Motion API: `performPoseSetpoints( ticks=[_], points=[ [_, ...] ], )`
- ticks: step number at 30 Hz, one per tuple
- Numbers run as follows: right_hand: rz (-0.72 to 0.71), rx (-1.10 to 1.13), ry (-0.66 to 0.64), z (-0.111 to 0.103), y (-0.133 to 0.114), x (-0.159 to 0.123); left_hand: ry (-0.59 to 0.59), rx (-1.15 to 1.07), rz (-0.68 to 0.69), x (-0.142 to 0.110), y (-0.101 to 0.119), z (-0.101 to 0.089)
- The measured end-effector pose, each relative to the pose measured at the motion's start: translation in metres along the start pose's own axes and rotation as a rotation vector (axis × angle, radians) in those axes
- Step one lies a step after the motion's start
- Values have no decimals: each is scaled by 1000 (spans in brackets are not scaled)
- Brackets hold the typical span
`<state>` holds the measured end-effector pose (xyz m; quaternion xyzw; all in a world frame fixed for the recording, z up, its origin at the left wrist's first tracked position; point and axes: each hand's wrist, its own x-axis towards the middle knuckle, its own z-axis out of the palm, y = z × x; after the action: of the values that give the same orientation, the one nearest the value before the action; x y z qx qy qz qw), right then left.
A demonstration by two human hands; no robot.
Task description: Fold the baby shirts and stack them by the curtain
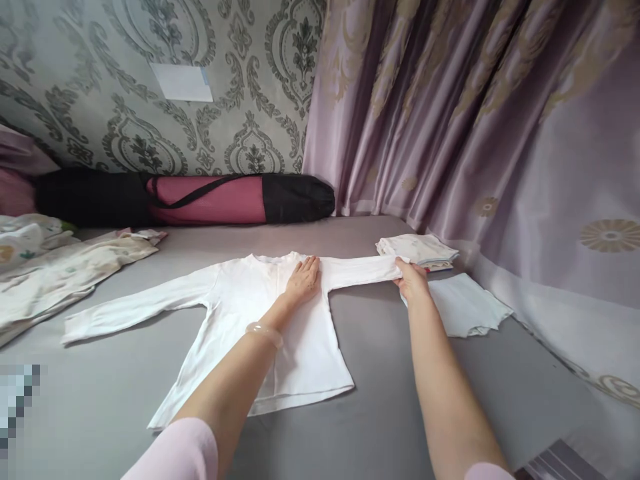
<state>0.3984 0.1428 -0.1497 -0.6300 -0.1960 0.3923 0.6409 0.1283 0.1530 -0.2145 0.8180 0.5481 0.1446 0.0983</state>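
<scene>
My left hand lies flat on the white shirt, close to its neck, in the middle of the frame. The fingers there are loose and hold nothing; they just press on the cloth. My right hand is right of the middle, and its fingers pinch the end of the near-straight right sleeve.

The shirt is spread out on the grey sheet. Its other sleeve sticks out to the left of the frame, with nobody holding it. The bottom edge is open and wide, nearest to me. So I think the laying flat is mostly done. I see no part of the shirt folded over, so all the folding looks left.

Just past my right hand is a neat pile of clothes, and that bit looks done. Beside it, a pale blue cloth lies flat; I can't tell if it is folded. At the left edge of the frame, a messy heap of clothes looks loose, so maybe those are left too.
</scene>
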Motion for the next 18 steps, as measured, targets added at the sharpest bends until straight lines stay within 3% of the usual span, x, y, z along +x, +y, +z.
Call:
performPoseSetpoints(
  ticks=[4, 7, 11, 18],
  points=[
    [1, -44, 88, 10, -2, -8, -106, 7, -6, -2, 2, -10],
    [12, 8, 75, 15, -12, -18, -226, -30, -1, 1, -1, -18],
    [28, 118, 19, 31, -31, -39, -315, -47, 8, 7, -5, -25],
    [-24, 127, -225, 85, -48, -90, -303, 1, 27, 20, -9, -31]
  ],
)
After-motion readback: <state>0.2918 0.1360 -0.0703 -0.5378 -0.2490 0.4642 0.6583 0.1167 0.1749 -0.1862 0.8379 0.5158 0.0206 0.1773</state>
